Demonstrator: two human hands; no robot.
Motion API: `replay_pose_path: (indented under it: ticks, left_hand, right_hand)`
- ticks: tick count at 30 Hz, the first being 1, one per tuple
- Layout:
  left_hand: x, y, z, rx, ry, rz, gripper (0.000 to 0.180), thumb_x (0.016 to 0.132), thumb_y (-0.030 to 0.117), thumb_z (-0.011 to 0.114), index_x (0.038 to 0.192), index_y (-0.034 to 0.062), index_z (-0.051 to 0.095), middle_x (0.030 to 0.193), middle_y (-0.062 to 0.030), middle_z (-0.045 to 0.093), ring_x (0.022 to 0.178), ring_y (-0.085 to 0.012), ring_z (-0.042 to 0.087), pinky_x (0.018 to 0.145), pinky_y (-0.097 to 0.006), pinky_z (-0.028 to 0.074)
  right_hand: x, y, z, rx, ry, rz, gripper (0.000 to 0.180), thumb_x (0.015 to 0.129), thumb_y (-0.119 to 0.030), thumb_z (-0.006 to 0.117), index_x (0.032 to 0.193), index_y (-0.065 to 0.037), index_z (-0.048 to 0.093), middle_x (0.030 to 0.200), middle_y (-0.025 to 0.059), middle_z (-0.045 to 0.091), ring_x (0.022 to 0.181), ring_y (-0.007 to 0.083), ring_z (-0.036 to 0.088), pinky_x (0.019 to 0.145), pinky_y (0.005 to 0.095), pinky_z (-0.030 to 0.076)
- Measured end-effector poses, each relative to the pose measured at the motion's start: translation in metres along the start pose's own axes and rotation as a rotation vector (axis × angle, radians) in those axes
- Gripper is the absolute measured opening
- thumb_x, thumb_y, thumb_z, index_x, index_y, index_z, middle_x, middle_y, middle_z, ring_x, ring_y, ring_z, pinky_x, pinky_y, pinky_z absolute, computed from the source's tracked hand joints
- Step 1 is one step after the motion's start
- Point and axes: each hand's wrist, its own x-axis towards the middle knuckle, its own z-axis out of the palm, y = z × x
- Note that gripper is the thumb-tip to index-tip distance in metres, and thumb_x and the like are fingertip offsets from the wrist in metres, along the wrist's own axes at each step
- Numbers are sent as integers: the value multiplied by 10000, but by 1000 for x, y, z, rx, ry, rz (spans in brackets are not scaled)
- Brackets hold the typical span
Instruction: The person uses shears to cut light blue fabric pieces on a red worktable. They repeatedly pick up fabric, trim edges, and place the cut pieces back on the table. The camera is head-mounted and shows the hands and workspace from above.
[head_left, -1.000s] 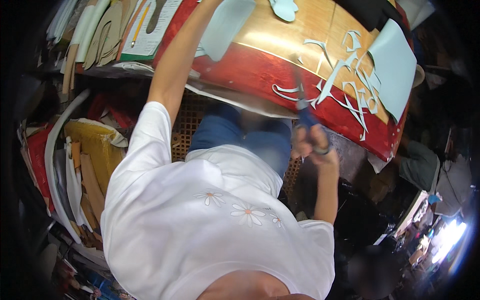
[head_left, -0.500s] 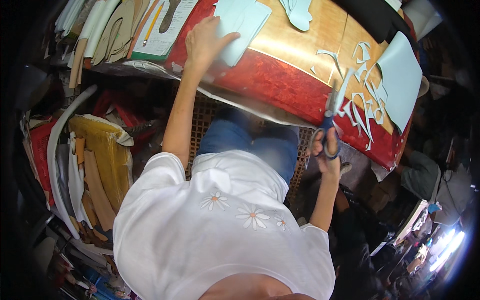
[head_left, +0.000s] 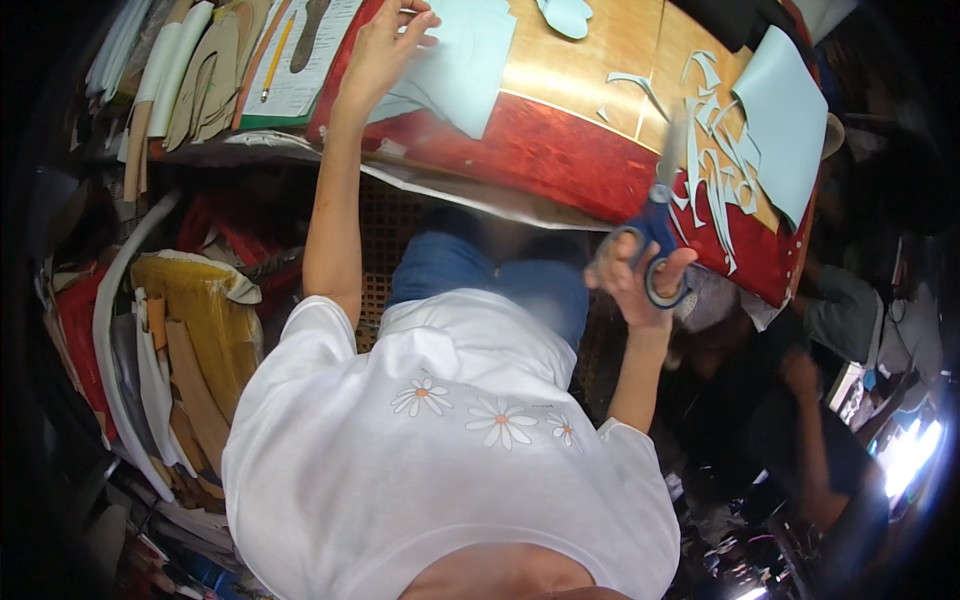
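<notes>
My left hand point(head_left: 383, 48) is over the left side of a stack of pale blue sheets point(head_left: 465, 75), its fingers loosely bent and apart, with nothing seen in them. The sheets lie on the red and wood-toned table point(head_left: 560, 150), some fanned out below the hand. In my right hand point(head_left: 640, 285) is a pair of scissors point(head_left: 657, 205) with blue handles, my fingers through the loops. Its blades point away from me, over the table's front edge, beside thin pale blue offcuts point(head_left: 715, 190). Whether the blades are parted is blurred.
A larger pale blue sheet point(head_left: 785, 125) curls at the table's right end. A rounded pale blue piece point(head_left: 568, 17) lies at the far edge. Left are a pencil point(head_left: 278, 57), a brown sole-shaped template point(head_left: 312, 30) and cardboard patterns point(head_left: 215, 75). Another person's arm point(head_left: 810, 430) shows lower right.
My left hand has lifted off the sheets and shifted up and left, its fingers now bent. The sheets are more fanned out. The right hand has turned, with the scissors nearer me.
</notes>
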Motion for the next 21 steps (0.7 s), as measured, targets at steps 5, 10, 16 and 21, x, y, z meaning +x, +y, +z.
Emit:
replay_pose_path:
  ticks: [5, 10, 16, 21]
  left_hand:
    - [-20, 3, 28, 930, 139, 165, 835, 712, 553, 689, 1314, 23, 457, 1252, -183, 539, 1146, -315, 528, 929, -416, 431]
    - [-12, 2, 26, 474, 143, 112, 573, 676, 327, 778, 1151, 49, 619, 978, -96, 653, 866, -200, 629, 771, -322, 494]
    - [-13, -4, 28, 303, 22, 157, 332, 734, 267, 735, 990, 65, 671, 941, -110, 675, 884, -202, 643, 784, -311, 497]
    - [-40, 9, 57, 789, 267, 373, 609, 732, 275, 758, 1257, 79, 521, 1153, -137, 605, 1014, -222, 597, 841, -313, 488]
  right_hand:
    - [6, 40, 12, -216, 128, 42, 728, 757, -742, 459, 947, -45, 546, 689, 38, 520, 655, 139, 539, 675, 316, 489]
    - [-2, 65, 22, -251, 149, 70, 538, 811, -555, 615, 913, -33, 538, 677, 23, 537, 640, 99, 530, 619, 236, 444]
    - [-4, 79, 23, -373, 142, 130, 599, 768, -604, 626, 904, -26, 543, 684, 34, 546, 644, 115, 533, 602, 240, 431]
    - [-7, 84, 25, -476, 231, 201, 680, 725, -664, 626, 909, -13, 548, 684, 43, 560, 653, 138, 564, 610, 260, 453]
